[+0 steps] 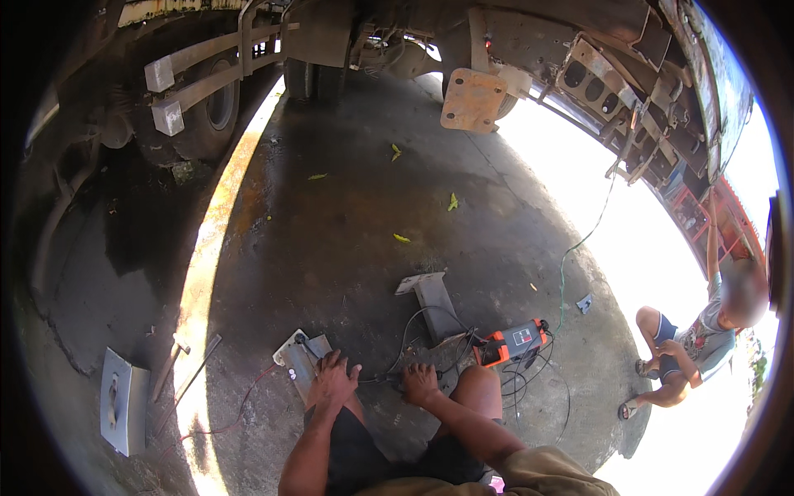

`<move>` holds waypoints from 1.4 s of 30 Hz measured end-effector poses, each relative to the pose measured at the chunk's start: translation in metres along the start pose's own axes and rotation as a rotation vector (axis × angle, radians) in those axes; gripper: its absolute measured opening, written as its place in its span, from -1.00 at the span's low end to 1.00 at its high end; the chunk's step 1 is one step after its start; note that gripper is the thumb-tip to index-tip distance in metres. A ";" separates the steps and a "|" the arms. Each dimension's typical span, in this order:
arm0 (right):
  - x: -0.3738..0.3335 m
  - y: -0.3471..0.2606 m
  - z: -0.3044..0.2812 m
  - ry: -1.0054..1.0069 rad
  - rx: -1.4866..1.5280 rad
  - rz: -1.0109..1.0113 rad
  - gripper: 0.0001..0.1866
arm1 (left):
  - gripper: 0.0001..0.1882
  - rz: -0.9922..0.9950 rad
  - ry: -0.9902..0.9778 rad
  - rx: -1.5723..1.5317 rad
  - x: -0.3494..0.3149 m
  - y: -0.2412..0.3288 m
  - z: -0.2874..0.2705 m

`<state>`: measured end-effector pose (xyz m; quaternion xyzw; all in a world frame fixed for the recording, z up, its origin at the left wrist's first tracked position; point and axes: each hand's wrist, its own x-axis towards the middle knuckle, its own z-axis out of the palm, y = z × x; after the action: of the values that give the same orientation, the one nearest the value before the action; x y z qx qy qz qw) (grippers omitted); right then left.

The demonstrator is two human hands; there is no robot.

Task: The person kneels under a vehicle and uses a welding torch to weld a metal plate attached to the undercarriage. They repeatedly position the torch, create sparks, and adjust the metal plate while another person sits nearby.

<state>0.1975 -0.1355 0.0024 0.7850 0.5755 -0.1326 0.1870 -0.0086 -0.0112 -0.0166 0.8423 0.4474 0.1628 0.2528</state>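
My left hand (333, 382) lies at the near end of a flat steel piece (298, 357), fingers spread and thumb apart. A black-handled clamp or holder (308, 345) rests on that piece. My right hand (420, 383) is closed round a black cable (380, 379) low between my knees; part of the grip is hidden. The cable runs across toward my left hand. Ahead of my right hand lies a steel bracket with end plates (434, 304). Right of it stands an orange and black welding machine (513, 341), with dark leads looping around it.
A hammer (169, 364), a metal rod (192, 380) and a grey metal box (124, 401) lie at left. A red wire (248, 397) crosses the concrete. A truck chassis with a rusty plate (474, 99) spans the top. At right, a person (691, 343) crouches, one arm raised.
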 end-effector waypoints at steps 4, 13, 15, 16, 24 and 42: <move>0.000 0.013 0.016 -0.060 -0.049 -0.018 -0.49 | -0.44 -0.018 -0.009 -0.007 -0.003 0.001 -0.001; 0.002 0.030 0.064 -0.195 -0.034 -0.102 -0.56 | -0.43 -0.027 -0.035 -0.035 0.002 0.005 -0.009; 0.007 0.031 0.081 -0.193 0.020 -0.100 -0.56 | -0.43 -0.038 -0.054 -0.039 0.000 0.008 -0.014; 0.009 0.030 0.085 -0.188 0.049 -0.100 -0.55 | -0.43 -0.040 -0.045 -0.044 -0.001 0.008 -0.016; 0.033 0.021 0.081 -0.239 0.182 -0.137 -0.45 | -0.46 0.005 -0.010 0.018 -0.003 0.003 -0.018; 0.046 0.022 0.085 -0.446 0.248 -0.037 -0.59 | -0.51 0.282 0.002 0.096 -0.052 0.031 -0.006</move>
<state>0.2334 -0.1402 -0.0903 0.7425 0.5138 -0.3755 0.2092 -0.0195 -0.0678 0.0031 0.9079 0.3320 0.1758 0.1862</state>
